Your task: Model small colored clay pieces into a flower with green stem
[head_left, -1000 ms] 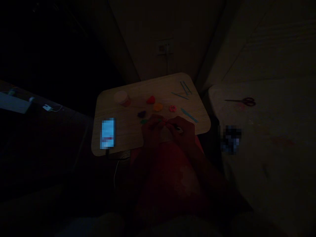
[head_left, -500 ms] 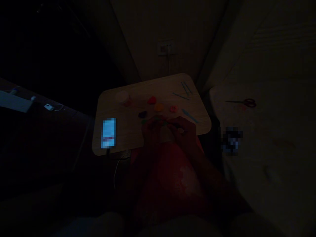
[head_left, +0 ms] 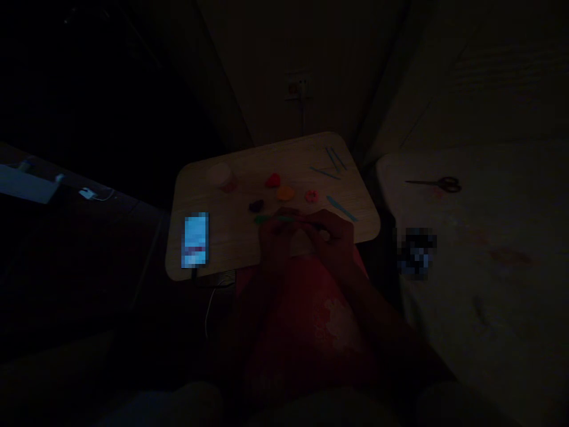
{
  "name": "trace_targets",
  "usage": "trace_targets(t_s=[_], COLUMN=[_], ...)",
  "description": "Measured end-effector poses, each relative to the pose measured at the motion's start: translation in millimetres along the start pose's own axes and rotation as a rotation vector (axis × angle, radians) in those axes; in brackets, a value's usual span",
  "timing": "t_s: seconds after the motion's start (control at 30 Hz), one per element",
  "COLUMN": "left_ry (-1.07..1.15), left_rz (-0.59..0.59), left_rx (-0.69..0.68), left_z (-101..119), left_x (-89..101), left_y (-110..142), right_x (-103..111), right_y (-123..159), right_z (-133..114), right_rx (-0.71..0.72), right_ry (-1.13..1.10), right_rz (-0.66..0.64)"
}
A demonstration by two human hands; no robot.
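Note:
The scene is very dark. My left hand [head_left: 274, 234] is closed at the near edge of the small wooden table, its fingers around a piece of green modelling clay [head_left: 287, 219]. Just right of it, my right hand [head_left: 331, 232] is closed too, fingertips meeting those of the left. What the right fingers pinch is hidden in shadow; a pale spot shows beneath them. Another green lump [head_left: 260, 219] lies by the left knuckles. Beyond the hands lie a dark purple lump [head_left: 256, 206], an orange lump [head_left: 285, 193], a red lump [head_left: 273, 180] and a pinkish-red ring-like piece [head_left: 312, 196].
A blue modelling knife [head_left: 342, 209] and several thin blue sticks [head_left: 325, 173] lie on the table's right side. A pale tub [head_left: 220, 175] stands back left, a lit phone [head_left: 195, 240] front left. Scissors [head_left: 438, 184] rest on the pale surface at right.
My left fingers have shifted slightly, and the green clay between the hands now looks like one longer strip. The right hand has hardly moved.

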State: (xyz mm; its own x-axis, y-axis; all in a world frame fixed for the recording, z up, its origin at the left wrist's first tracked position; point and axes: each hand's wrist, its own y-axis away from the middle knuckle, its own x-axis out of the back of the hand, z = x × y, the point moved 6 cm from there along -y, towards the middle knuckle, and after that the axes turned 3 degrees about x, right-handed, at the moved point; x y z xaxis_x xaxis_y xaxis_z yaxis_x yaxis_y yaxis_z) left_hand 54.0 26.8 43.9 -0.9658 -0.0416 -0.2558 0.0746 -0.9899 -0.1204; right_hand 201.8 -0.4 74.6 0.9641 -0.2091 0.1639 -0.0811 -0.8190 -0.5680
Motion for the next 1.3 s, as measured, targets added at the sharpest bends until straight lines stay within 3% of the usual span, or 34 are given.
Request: trace_targets(t_s=[0.23, 0.43, 0.83, 1.03, 1.3], left_ry=[0.041, 0.065, 0.035, 0.088, 0.053], left_rz=[0.039, 0.039, 0.149, 0.043, 0.106], left_rx=[0.029, 0.009, 0.034, 0.047, 0.026], left_z=[-6.5, -4.1, -2.4, -3.0, -2.3], left_x=[0.8, 0.9, 2.4, -3.6, 1.3], left_y=[-0.2, 0.0, 3.3, 0.9, -0.1], right_x=[1.6, 3.5, 3.8, 2.7, -1.0], right_y=[2.2, 1.1, 0.4, 1.8, 1.9], right_z=[5.1, 1.5, -1.3, -0.1, 3.3], right_rx=[-0.062, -0.027, -0.037, -0.046, -0.085], right_ry=[-0.094, -0.064, -0.021, -0.062, -0.006], right_rz=[0.051, 0.054, 0.067, 0.069, 0.030])
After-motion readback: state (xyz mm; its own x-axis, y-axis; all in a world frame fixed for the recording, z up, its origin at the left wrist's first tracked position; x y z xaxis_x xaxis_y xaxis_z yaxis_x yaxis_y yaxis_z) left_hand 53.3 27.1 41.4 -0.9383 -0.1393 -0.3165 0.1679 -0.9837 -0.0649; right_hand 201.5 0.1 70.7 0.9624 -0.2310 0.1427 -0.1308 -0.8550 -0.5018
